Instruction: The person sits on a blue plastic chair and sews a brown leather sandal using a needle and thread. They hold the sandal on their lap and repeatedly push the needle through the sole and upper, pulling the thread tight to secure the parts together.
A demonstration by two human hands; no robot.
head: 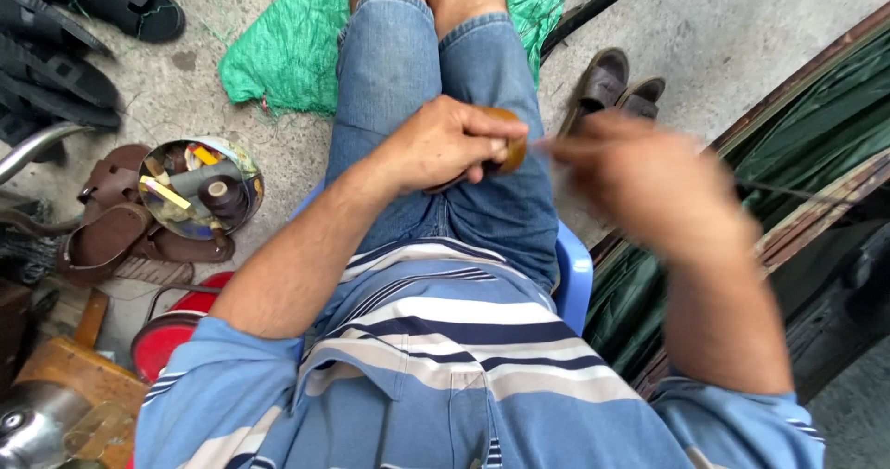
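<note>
Head view shows the left hand (445,145) clenched around a brown shoe (508,145) at frame centre on the lap, probably light, stiff leather, best gripped along its sole edge; the blurred right hand (640,177) seems pinched, grip uncertain.

Grey concrete floor (742,24) in daylight, a green mesh sack (287,52) spread on it, brown sandals (111,228) around, a blue plastic chair (573,284).

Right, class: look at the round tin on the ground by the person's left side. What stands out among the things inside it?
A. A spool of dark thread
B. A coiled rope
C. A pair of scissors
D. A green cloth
A: a spool of dark thread sits inside the round tin, among yellow bits.
</note>
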